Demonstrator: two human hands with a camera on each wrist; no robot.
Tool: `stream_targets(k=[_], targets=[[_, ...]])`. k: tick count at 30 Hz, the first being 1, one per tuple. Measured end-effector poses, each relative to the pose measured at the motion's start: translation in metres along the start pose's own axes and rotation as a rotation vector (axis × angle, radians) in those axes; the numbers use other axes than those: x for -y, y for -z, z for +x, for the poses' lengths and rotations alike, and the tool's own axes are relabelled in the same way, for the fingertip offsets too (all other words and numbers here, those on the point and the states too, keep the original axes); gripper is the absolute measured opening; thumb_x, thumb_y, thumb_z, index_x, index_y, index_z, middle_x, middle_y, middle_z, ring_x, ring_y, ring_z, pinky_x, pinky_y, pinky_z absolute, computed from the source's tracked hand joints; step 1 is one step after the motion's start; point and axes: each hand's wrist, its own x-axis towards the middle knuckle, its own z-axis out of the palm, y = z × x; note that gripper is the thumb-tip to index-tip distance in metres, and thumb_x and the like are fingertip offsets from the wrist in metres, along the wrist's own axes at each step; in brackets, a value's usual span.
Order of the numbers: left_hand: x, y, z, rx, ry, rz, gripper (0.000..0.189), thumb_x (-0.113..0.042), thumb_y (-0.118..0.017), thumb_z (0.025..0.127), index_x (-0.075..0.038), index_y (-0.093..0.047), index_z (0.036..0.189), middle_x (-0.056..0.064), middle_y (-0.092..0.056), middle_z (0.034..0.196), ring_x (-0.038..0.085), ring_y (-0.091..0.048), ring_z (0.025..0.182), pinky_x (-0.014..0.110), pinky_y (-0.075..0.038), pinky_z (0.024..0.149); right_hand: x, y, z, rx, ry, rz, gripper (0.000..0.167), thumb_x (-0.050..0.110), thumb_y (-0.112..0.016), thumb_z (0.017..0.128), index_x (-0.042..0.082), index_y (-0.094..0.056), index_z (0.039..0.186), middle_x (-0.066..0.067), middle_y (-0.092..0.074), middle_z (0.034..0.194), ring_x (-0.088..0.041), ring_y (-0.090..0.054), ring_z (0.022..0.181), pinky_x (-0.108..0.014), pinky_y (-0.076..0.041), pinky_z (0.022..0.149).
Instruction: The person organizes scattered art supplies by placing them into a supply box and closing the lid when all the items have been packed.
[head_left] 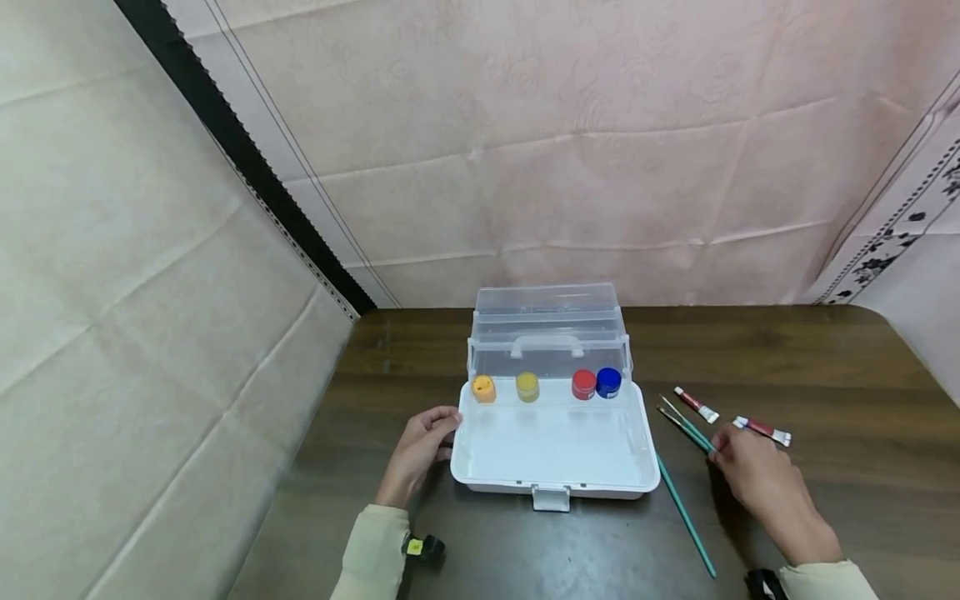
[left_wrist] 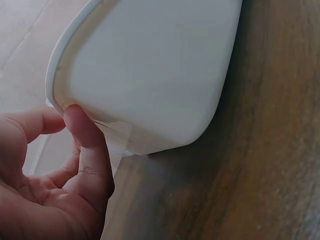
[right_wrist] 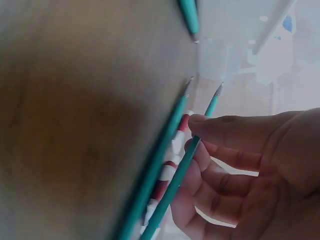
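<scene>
A white plastic box (head_left: 551, 442) stands on the table with its clear lid raised at the back. My left hand (head_left: 422, 454) pinches the box's left rim between thumb and fingertips; the left wrist view shows the rim (left_wrist: 52, 75) up close. To the right of the box, my right hand (head_left: 761, 475) pinches a thin teal paintbrush (right_wrist: 172, 187) between thumb and fingers. A second teal brush (right_wrist: 157, 150) lies alongside it. Another teal paintbrush (head_left: 686, 517) lies by the box's front right corner.
Orange (head_left: 483, 388), yellow (head_left: 527, 387), red (head_left: 583, 383) and blue (head_left: 608, 382) paint pots line the back of the box's white top. Two small paint tubes, one farther back (head_left: 696, 404) and one beyond my right hand (head_left: 762, 430), lie on the wooden table (head_left: 825, 358). Pale cloth hangs behind.
</scene>
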Motion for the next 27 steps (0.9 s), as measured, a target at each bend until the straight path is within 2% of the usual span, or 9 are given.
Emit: stream_targets(k=[7, 9, 14, 19, 23, 27], targets=[[0.001, 0.0, -0.002, -0.009, 0.014, 0.001, 0.033, -0.025, -0.066, 0.104, -0.001, -0.068, 0.126, 0.003, -0.074, 0.101, 0.017, -0.063, 0.087, 0.026, -0.053, 0.068, 0.016, 0.005, -0.007, -0.223, 0.175, -0.026, 0.009, -0.001, -0.075, 0.088, 0.002, -0.069, 0.094, -0.009, -0.064, 0.083, -0.032, -0.063, 0.072, -0.058, -0.05, 0.059], [0.002, 0.0, -0.002, -0.008, 0.013, -0.006, 0.033, -0.026, -0.066, 0.104, -0.001, -0.068, 0.127, 0.003, -0.074, 0.101, 0.017, -0.063, 0.087, 0.026, -0.053, 0.068, 0.025, 0.008, -0.01, -0.263, 0.205, -0.025, 0.011, -0.001, -0.077, 0.088, 0.001, -0.071, 0.096, -0.011, -0.066, 0.086, -0.032, -0.064, 0.073, -0.057, -0.051, 0.059], [0.001, 0.001, -0.002, 0.014, 0.004, -0.034, 0.032, -0.023, -0.066, 0.104, 0.0, -0.066, 0.127, 0.003, -0.073, 0.101, 0.016, -0.063, 0.085, 0.026, -0.054, 0.066, 0.055, 0.018, -0.019, -0.287, 0.261, -0.02, 0.014, 0.0, -0.08, 0.088, 0.002, -0.074, 0.1, -0.008, -0.066, 0.09, -0.021, -0.059, 0.07, -0.043, -0.048, 0.057], [-0.003, 0.001, -0.001, 0.032, -0.002, -0.048, 0.027, -0.017, -0.065, 0.104, -0.001, -0.066, 0.125, 0.004, -0.074, 0.103, 0.016, -0.065, 0.084, 0.027, -0.055, 0.065, 0.079, 0.022, -0.025, -0.381, 0.368, -0.043, 0.019, 0.001, -0.084, 0.085, 0.007, -0.077, 0.1, -0.001, -0.066, 0.091, -0.014, -0.056, 0.069, -0.032, -0.043, 0.054], [-0.004, 0.0, -0.001, 0.033, 0.005, -0.057, 0.028, -0.018, -0.066, 0.104, -0.002, -0.066, 0.127, 0.005, -0.074, 0.105, 0.016, -0.066, 0.085, 0.028, -0.056, 0.066, 0.098, 0.026, -0.024, -0.399, 0.429, -0.054, 0.019, 0.001, -0.084, 0.085, 0.011, -0.078, 0.1, 0.002, -0.065, 0.089, -0.013, -0.055, 0.07, -0.032, -0.045, 0.056], [-0.001, 0.001, -0.002, 0.019, 0.017, -0.055, 0.032, -0.022, -0.067, 0.104, -0.003, -0.065, 0.13, 0.005, -0.073, 0.108, 0.017, -0.065, 0.086, 0.028, -0.057, 0.066, 0.118, 0.025, -0.022, -0.363, 0.462, -0.066, 0.017, 0.003, -0.084, 0.087, 0.01, -0.077, 0.101, 0.0, -0.068, 0.093, -0.015, -0.058, 0.074, -0.036, -0.05, 0.061]])
